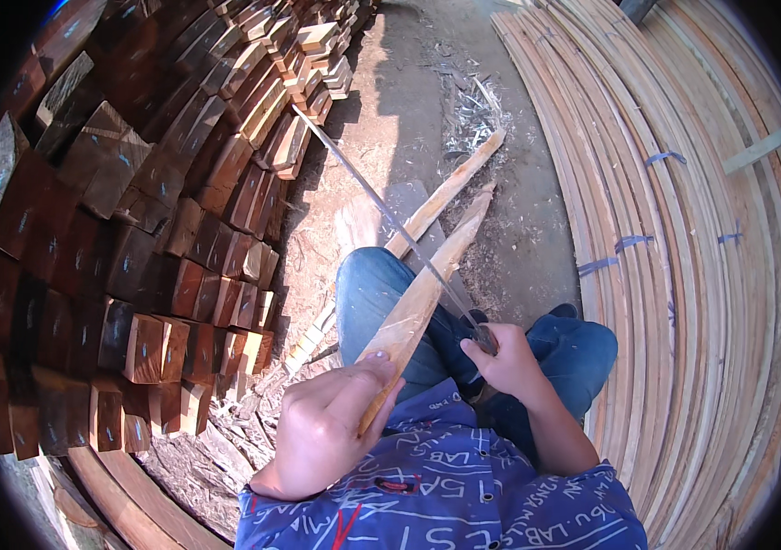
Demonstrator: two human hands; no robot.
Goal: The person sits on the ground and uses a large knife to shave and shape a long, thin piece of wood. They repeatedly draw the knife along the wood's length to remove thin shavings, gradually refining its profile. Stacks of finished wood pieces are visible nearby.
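Note:
My left hand (333, 412) is closed around the near end of a pale wooden strip (413, 316). The strip slants up and away to the right, narrowing toward its far end. In my right hand (511, 365) is the dark handle of a long-bladed tool (374, 195), perhaps a machete. Its thin grey blade points far left and crosses over the strip; whether they touch, I cannot tell. Beyond my knees a second wooden strip (453, 194) lies at a similar slant, partly hidden behind the first strip and the blade.
Tall stacks of cut timber (156, 215) rise at the left. Long boards (675, 238) bundled with blue ties lie at the right. Shavings (473, 110) are heaped on the ground ahead, and bark scraps (216, 467) litter the near left. My bent knees (367, 289) are below the work.

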